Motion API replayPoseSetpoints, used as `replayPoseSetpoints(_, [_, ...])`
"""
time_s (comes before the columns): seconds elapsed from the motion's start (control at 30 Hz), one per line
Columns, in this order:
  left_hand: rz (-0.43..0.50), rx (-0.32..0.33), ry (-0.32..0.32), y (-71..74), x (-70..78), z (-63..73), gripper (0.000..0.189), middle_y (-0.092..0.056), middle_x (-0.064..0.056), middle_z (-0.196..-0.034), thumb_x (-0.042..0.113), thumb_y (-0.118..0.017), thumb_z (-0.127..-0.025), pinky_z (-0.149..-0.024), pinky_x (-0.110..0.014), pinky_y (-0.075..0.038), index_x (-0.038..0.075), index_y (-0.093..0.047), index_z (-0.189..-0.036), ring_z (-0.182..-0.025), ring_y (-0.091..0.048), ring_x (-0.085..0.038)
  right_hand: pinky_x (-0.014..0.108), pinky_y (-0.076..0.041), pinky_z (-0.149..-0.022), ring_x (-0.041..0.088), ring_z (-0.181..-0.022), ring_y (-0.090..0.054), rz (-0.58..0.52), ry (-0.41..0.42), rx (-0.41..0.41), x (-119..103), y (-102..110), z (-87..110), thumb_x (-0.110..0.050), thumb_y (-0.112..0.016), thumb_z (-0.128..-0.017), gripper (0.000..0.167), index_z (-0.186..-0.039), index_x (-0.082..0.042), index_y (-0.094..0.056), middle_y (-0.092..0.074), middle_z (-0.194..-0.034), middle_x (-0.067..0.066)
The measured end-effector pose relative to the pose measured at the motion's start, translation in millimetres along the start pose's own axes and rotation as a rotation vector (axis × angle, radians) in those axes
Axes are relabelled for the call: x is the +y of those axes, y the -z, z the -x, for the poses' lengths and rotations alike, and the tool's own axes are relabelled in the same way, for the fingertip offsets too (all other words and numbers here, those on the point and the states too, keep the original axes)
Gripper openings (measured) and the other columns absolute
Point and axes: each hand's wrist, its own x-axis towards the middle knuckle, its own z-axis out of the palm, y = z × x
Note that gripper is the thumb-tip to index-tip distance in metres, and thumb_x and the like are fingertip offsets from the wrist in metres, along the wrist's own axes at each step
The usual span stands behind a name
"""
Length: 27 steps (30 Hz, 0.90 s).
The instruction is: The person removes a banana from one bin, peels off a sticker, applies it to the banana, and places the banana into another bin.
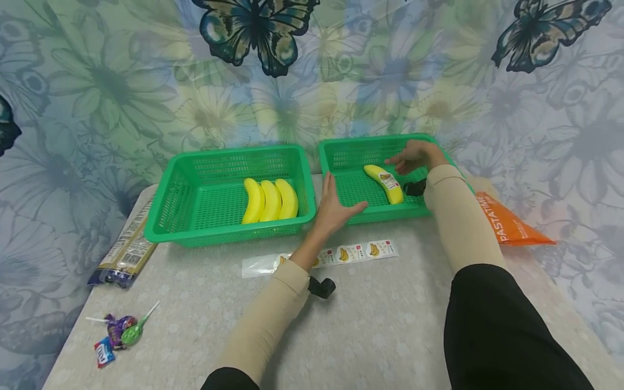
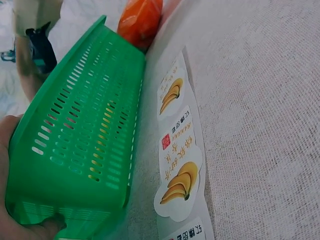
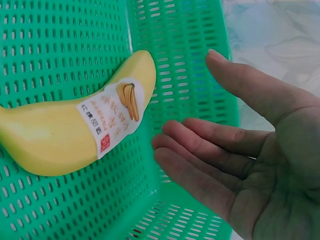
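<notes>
Curved yellow banana [image 1: 387, 182] with printed white label [image 3: 112, 115] lying in right green perforated-plastic basket [image 1: 400, 212]. My right hand [image 1: 414, 156] hovering at banana's two o'clock, fingers loose, gripping nothing; left hand [image 1: 335, 208] spreading fingers at basket's eight. Judging best: lifting clear, not brushing label.

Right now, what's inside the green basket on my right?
One yellow banana with a printed label lies in the right basket, apart from the right hand. In the head view, that hand and the right sleeve hide part of the basket's right side.
</notes>
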Motion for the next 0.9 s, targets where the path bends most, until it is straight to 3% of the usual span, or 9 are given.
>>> replayPoseSetpoints(0.17, [-0.007,-0.007,0.011,5.5,1.6,1.7,0.116,0.008,0.002,-0.166,0.055,-0.072,-0.080,-0.119,-0.053,-0.027,0.013,0.002,-0.158,-0.153,-0.011,-0.028,0.043,-0.046,-0.108,0.039,-0.132,-0.050,-0.011,0.025,-0.017,-7.5,-1.3,6.0,-0.036,-0.062,-0.095,0.075,-0.147,0.007,-0.030,-0.046,-0.144,0.026])
replayPoseSetpoints(0.3, [-0.082,0.060,0.022,3.4,7.7,8.9,0.112,0.002,-0.003,-0.166,0.056,-0.070,-0.082,-0.118,-0.049,-0.031,0.010,0.000,-0.158,-0.151,-0.019,-0.031,0.044,-0.046,-0.108,0.038,-0.131,-0.051,-0.004,0.046,0.001,-9.0,-5.8,11.7,-0.037,-0.063,-0.095,0.078,-0.148,0.007,-0.027,-0.049,-0.140,0.024])
replayPoseSetpoints(0.4, [-0.218,0.132,0.016,-3.5,22.4,29.8,0.106,-0.008,-0.010,-0.166,0.059,-0.063,-0.087,-0.108,-0.048,-0.044,0.004,-0.004,-0.157,-0.142,-0.036,-0.036,0.043,-0.049,-0.104,0.036,-0.126,-0.056,0.004,0.057,0.019,-5.8,-8.2,15.6,-0.038,-0.065,-0.093,0.078,-0.146,0.008,-0.031,-0.056,-0.132,0.021])
replayPoseSetpoints(0.5, [-0.322,0.124,-0.009,-2.1,41.4,63.7,0.100,-0.011,-0.014,-0.165,0.059,-0.057,-0.091,-0.099,-0.055,-0.049,0.001,-0.007,-0.156,-0.138,-0.042,-0.038,0.041,-0.052,-0.100,0.029,-0.107,-0.068,0.039,0.057,0.022,-3.8,-12.2,18.5,-0.039,-0.067,-0.092,0.076,-0.144,0.009,-0.037,-0.062,-0.122,0.016])
replayPoseSetpoints(0.53, [-0.349,0.101,-0.036,2.1,46.7,74.1,0.098,-0.010,-0.014,-0.165,0.058,-0.056,-0.092,-0.101,-0.056,-0.047,0.001,-0.009,-0.156,-0.140,-0.039,-0.038,0.040,-0.054,-0.098,0.024,-0.100,-0.070,0.048,0.057,0.027,-3.3,-13.5,19.5,-0.039,-0.067,-0.091,0.074,-0.142,0.008,-0.040,-0.064,-0.117,0.013])
replayPoseSetpoints(0.6, [-0.362,0.054,-0.097,18.2,54.4,90.8,0.093,-0.010,-0.011,-0.165,0.054,-0.057,-0.093,-0.107,-0.058,-0.042,0.002,-0.012,-0.156,-0.145,-0.032,-0.035,0.038,-0.055,-0.096,0.014,-0.090,-0.070,0.065,0.062,0.028,-3.1,-15.5,21.4,-0.039,-0.066,-0.092,0.074,-0.142,0.009,-0.041,-0.065,-0.112,0.010])
replayPoseSetpoints(0.7, [-0.333,0.005,-0.183,61.9,55.1,105.2,0.087,-0.013,-0.005,-0.165,0.046,-0.063,-0.092,-0.114,-0.057,-0.033,0.008,-0.019,-0.156,-0.149,-0.024,-0.030,0.038,-0.055,-0.095,0.012,-0.088,-0.070,0.067,0.086,0.024,-6.5,-18.9,24.2,-0.037,-0.065,-0.093,0.070,-0.141,0.009,-0.042,-0.065,-0.105,0.006])
replayPoseSetpoints(0.77, [-0.317,-0.026,-0.223,98.9,47.5,111.8,0.086,-0.016,-0.003,-0.165,0.044,-0.066,-0.090,-0.117,-0.055,-0.030,0.012,-0.021,-0.156,-0.150,-0.023,-0.028,0.039,-0.055,-0.097,0.015,-0.092,-0.070,0.066,0.104,0.015,-10.5,-21.5,26.0,-0.036,-0.064,-0.094,0.067,-0.140,0.009,-0.044,-0.065,-0.105,0.006])
replayPoseSetpoints(0.9, [-0.353,-0.043,-0.203,177.5,18.4,125.5,0.093,-0.014,-0.004,-0.165,0.047,-0.068,-0.087,-0.117,-0.061,-0.024,0.018,-0.015,-0.158,-0.151,-0.017,-0.031,0.039,-0.055,-0.097,0.014,-0.090,-0.070,0.080,0.130,0.013,-18.4,-25.6,30.1,-0.034,-0.064,-0.094,0.060,-0.136,0.007,-0.051,-0.066,-0.102,0.003])
